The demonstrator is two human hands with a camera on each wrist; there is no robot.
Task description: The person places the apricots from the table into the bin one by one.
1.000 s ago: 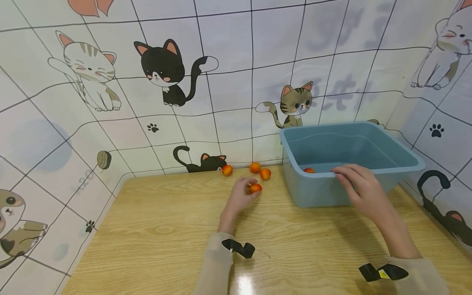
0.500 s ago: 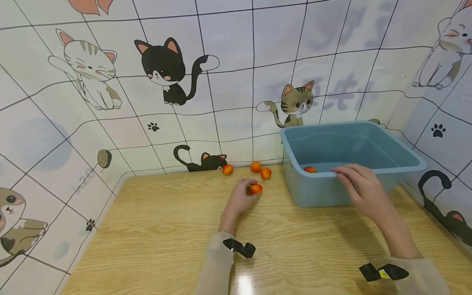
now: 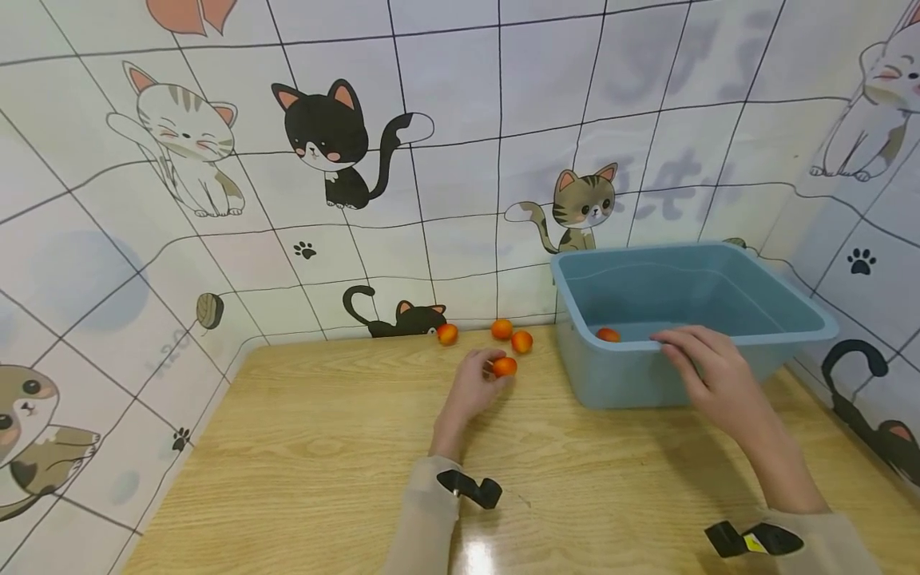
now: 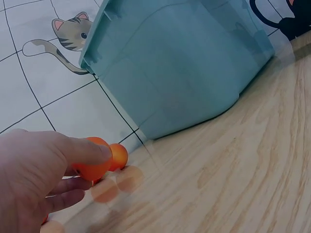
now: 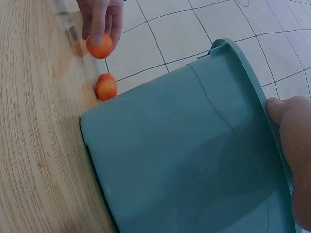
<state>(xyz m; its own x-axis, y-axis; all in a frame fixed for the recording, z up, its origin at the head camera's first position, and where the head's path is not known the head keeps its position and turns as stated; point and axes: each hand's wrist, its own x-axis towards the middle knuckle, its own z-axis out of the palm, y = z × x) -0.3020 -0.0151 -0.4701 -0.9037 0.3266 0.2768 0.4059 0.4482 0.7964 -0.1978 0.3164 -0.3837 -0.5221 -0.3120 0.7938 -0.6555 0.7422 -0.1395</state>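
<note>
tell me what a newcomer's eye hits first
Probably the blue bin on the right of the table, its near rim held by the right hand. Next, the small orange fruit in the grip of the left hand, in front of three more. Cartoon cats dot the wall behind.

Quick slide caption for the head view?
Left hand holding a small orange-red fruit, right hand gripping the blue bin's rim.

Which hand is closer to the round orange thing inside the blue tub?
Right. The right hand holds the tub at its near rim, right of that orange thing; the left hand is outside, left of the tub, pinching another orange thing.
</note>
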